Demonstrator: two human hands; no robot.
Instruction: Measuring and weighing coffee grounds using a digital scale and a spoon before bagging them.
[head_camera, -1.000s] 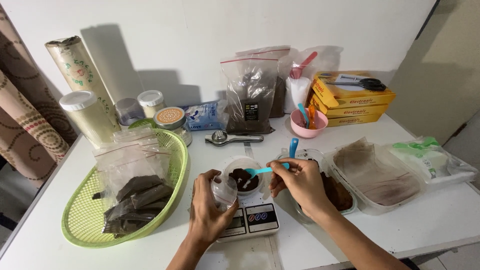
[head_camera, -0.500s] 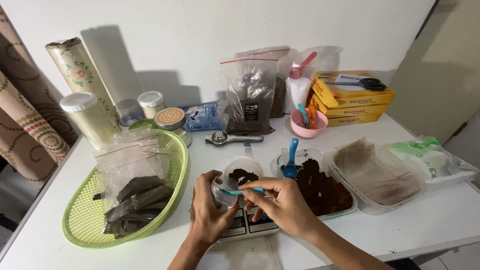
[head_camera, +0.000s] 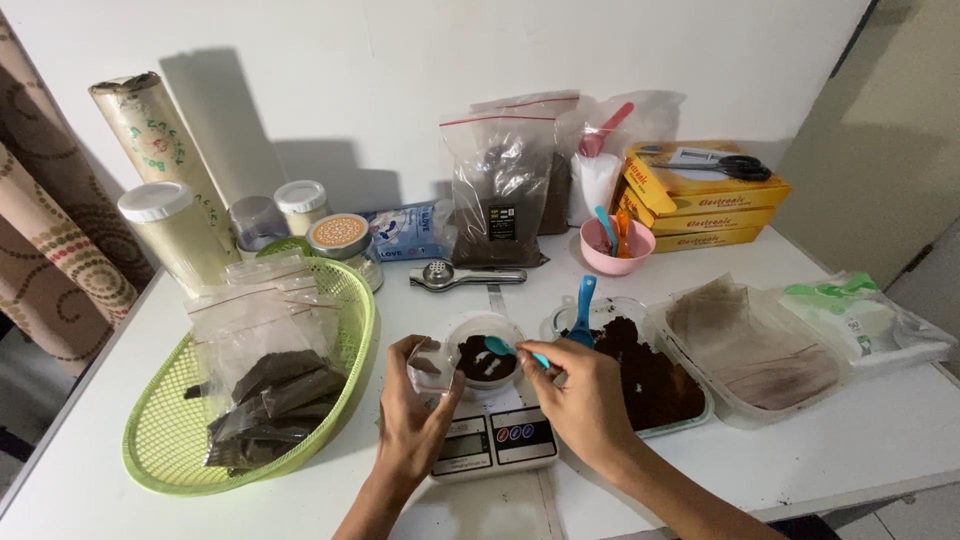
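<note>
My left hand (head_camera: 412, 420) holds a small clear plastic bag (head_camera: 430, 364) just left of a white bowl (head_camera: 484, 330) of dark brown powder. The bowl stands on a small digital scale (head_camera: 492, 444). My right hand (head_camera: 585, 400) pinches a small teal spoon (head_camera: 508, 349), and its tip lies over the powder in the bowl. To the right is a clear tray (head_camera: 690, 412) of the same dark powder, with a blue scoop (head_camera: 583, 308) standing in it.
A green basket (head_camera: 160, 440) of filled clear bags sits at the left, with jars and a paper roll behind it. At the back are a large bag of powder (head_camera: 497, 195), a pink bowl (head_camera: 610, 250) and yellow boxes (head_camera: 705, 205). A clear container (head_camera: 750, 350) and a wipes pack (head_camera: 860, 320) are at the right.
My right hand moved with the teal spoon from the tray leftward to the bag in my left hand, then back so the spoon rests over the bowl. My left hand barely moved.
</note>
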